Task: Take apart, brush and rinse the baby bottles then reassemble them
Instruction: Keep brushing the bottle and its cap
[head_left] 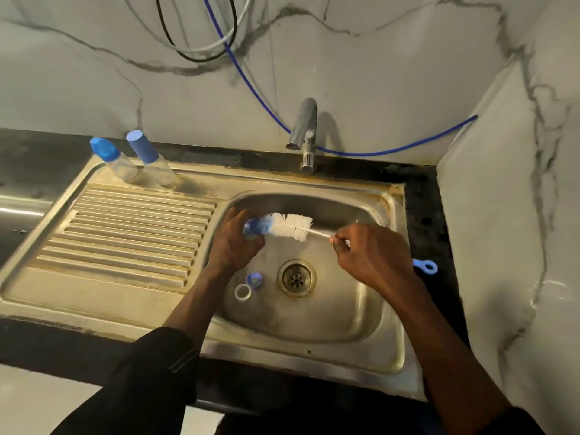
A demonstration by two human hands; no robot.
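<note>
So over the sink basin, the left hand is wrapped around a small blue bottle part with the white bottle brush poked into it. The right hand pinches the brush's wire stem. A blue ring and a clear ring-shaped piece lie on the basin floor just left of the drain. A blue-capped bottle stands beside a second capped bottle at the back of the drainboard, well apart from the hands.

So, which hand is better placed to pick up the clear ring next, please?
Probably left: the left hand is nearer the clear ring; the right hand pinches the brush beyond the drain.
</note>
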